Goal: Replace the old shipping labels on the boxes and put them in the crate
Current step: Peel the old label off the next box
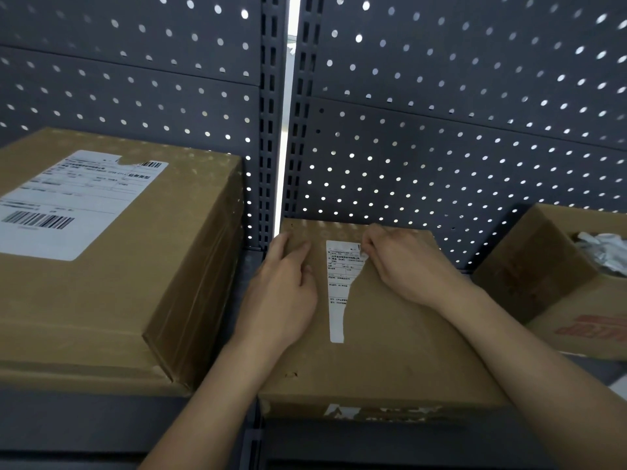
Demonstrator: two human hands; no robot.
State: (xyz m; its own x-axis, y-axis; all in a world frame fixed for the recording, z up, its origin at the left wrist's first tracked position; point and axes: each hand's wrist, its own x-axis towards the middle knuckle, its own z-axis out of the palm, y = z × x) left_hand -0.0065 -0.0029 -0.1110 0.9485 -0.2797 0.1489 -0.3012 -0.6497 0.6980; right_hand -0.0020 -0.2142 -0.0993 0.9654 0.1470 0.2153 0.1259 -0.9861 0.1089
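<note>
A flat brown cardboard box (383, 337) lies on the shelf in front of me. On its top is a torn white shipping label (337, 286), a narrow strip with a wider printed part at the far end. My left hand (288, 286) rests flat on the box's left side, fingers pointing away from me. My right hand (403, 262) pinches the label's torn far right corner between thumb and fingertips. A larger brown box (163, 276) with an intact white barcode label (71, 201) stands to the left.
A dark perforated metal back panel (441, 137) closes the shelf behind the boxes, with a slotted upright (271, 130) in the middle. At the right an open cardboard box (556, 283) holds crumpled white scraps (604, 252). The dark shelf edge (101, 425) runs along the front.
</note>
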